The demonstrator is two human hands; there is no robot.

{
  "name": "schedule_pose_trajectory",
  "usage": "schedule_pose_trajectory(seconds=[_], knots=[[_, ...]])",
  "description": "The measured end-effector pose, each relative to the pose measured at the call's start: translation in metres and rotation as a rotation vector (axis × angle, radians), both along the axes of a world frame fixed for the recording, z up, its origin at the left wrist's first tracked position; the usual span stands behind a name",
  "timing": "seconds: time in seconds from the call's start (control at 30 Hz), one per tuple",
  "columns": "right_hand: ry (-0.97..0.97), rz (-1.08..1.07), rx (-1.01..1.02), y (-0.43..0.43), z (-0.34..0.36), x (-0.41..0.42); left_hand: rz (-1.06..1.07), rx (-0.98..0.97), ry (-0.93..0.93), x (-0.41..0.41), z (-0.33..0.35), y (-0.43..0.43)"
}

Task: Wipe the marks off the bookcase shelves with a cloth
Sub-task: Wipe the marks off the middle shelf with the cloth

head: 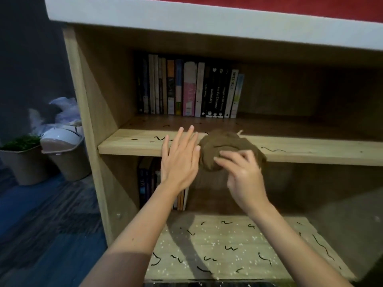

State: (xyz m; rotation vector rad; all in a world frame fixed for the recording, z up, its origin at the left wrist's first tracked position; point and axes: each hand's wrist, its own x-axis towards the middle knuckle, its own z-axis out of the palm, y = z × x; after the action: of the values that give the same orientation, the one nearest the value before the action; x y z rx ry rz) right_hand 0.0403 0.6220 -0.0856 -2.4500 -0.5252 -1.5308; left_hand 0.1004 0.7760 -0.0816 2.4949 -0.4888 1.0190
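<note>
Brown cloth (226, 147), black squiggles on pale wooden shelves (128, 143).

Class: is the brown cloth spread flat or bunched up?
Bunched up: the cloth forms a rumpled mound on the shelf edge, held by the right hand.

Pale wood-grain bookcase (103, 90), matt all over. Middle shelf (132, 141) smooth, inky black marks (273, 150) on top. Brown cloth (223, 139) soft, crumpled, zero shine. Book spines (189, 90) paper, a few slightly glossy. Plastic bins (70, 166) off to the side, smooth, lid (60, 139) a bit shiny. Crinkly see-through plastic bag (66, 108) behind them too. Floor (51, 214) dark, plank-look, matt.
</note>
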Motion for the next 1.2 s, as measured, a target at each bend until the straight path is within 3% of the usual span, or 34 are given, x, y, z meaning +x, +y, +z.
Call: schedule_pose_trajectory(seconds=[0.1,0.17,0.27,0.37,0.5,0.6,0.73,0.97,1.2], knots=[[0.229,-0.031,-0.025,-0.003,-0.031,-0.009,-0.041,0.027,0.002,-0.001,0.001,0.004],[0.197,-0.044,0.054,-0.009,-0.029,-0.019,-0.050,0.026,-0.006,-0.002,0.000,0.006],[-0.021,-0.036,0.168,-0.011,-0.008,-0.031,-0.031,0.002,-0.027,-0.002,-0.003,0.005],[-0.160,-0.045,0.164,-0.009,-0.009,-0.022,-0.032,-0.028,-0.027,-0.001,-0.003,0.004],[0.064,-0.052,-0.033,-0.025,-0.039,-0.013,-0.025,-0.048,-0.031,-0.003,-0.001,0.001],[0.038,-0.050,0.130,-0.050,-0.037,-0.029,0.013,-0.163,0.022,-0.006,0.004,-0.011],[0.159,-0.035,0.135,-0.094,-0.013,-0.037,-0.101,-0.247,0.083,-0.021,0.016,-0.067],[0.322,0.018,0.177,-0.213,0.007,-0.062,-0.349,-0.182,-0.053,-0.030,0.037,-0.211],[0.307,-0.020,0.367,-0.339,0.047,-0.073,-0.456,-0.121,-0.030,-0.019,0.060,-0.333]])
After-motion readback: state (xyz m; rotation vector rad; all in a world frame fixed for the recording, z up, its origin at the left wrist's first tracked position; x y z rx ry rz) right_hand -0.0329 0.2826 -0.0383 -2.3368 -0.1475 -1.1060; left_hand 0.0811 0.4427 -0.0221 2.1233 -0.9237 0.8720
